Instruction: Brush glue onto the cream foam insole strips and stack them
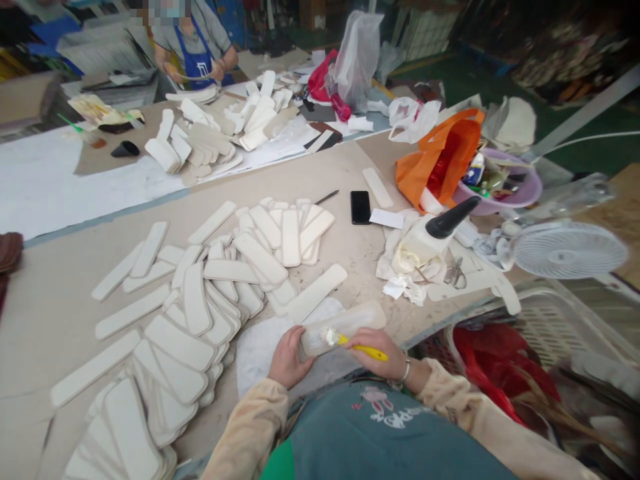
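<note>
A long beige worktable (350,167) runs through a cluttered workshop, a second table (50,180) with a white covering set beyond it at far left. Green floor (450,73) shows at far right, where a white desk fan (570,250) and a pale plastic basket (560,320) stand. Even, soft light falls across the surfaces.

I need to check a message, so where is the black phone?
In the head view the black phone lies flat on the table right of centre, between the pen and a white paper slip, left of the orange bag.
</note>
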`<control>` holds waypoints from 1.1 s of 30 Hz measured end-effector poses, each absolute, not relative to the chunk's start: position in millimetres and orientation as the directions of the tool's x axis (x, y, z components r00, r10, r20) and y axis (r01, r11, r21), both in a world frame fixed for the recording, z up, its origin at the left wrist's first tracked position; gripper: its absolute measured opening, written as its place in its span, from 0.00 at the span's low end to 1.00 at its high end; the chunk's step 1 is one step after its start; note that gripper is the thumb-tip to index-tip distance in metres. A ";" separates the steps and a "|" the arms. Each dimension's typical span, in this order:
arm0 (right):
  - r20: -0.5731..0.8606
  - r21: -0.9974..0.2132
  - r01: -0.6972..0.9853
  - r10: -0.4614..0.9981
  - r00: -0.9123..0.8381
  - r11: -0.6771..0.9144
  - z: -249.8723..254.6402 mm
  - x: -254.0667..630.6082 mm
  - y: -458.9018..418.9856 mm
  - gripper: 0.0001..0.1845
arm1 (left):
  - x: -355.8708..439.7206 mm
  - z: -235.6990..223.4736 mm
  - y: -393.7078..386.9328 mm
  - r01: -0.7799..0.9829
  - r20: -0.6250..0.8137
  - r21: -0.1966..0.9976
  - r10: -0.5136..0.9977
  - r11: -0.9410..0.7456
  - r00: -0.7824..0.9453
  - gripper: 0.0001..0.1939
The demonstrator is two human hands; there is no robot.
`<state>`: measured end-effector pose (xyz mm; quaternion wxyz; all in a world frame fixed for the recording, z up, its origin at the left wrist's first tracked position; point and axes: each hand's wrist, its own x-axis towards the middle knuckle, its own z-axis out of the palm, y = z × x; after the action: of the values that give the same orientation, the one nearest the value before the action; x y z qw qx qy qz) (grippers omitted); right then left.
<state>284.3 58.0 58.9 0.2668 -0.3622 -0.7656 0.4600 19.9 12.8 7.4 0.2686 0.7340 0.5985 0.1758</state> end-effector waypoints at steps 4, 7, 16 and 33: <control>0.109 -0.879 0.260 0.700 -0.706 0.399 51.1 244.4 54.3 0.10 | 21.5 8.0 12.3 0.775 -0.056 0.618 0.976 -0.132 0.211 0.30; 0.097 -0.859 0.278 0.669 -0.737 0.431 46.9 239.6 53.8 0.10 | 21.7 7.5 11.8 0.777 -0.055 0.615 0.976 -0.133 0.211 0.31; 0.080 -0.851 0.343 0.745 -0.663 0.397 46.0 287.2 51.8 0.10 | 19.5 6.1 11.8 0.784 -0.063 0.605 0.974 -0.137 0.219 0.30; 0.056 -0.817 0.501 0.903 -0.426 0.287 54.5 385.2 59.7 0.09 | 18.8 1.0 12.6 0.788 -0.046 0.595 0.972 -0.160 0.232 0.29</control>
<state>385.2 59.7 54.5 0.2676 -0.4641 -0.7562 0.3758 18.8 12.6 1.0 0.2594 0.7408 0.5938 0.1771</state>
